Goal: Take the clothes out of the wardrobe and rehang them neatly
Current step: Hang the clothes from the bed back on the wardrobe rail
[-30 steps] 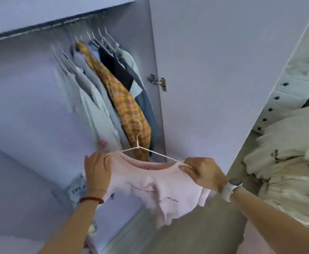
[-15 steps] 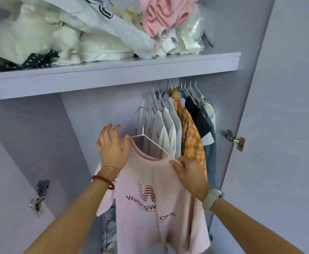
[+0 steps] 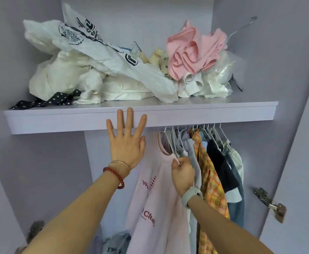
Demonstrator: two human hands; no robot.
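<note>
Left hand [image 3: 126, 143] lies flat, fingers spread, against the shelf [image 3: 205, 114] front edge. Right hand [image 3: 183, 173] pinches the pink T-shirt [image 3: 157, 198] shoulder (it hangs leftmost on the rail), beside the orange plaid shirt [image 3: 210, 180]; free space lies left

There are two hands: the left hand [image 3: 126, 143] and the right hand [image 3: 183, 172]. One shelf [image 3: 205, 114] holds one pile of clothes [image 3: 113, 70]. One pink T-shirt [image 3: 155, 198] and one orange checked shirt [image 3: 210, 180] hang below. Two door hinges [image 3: 271, 204] show.
</note>
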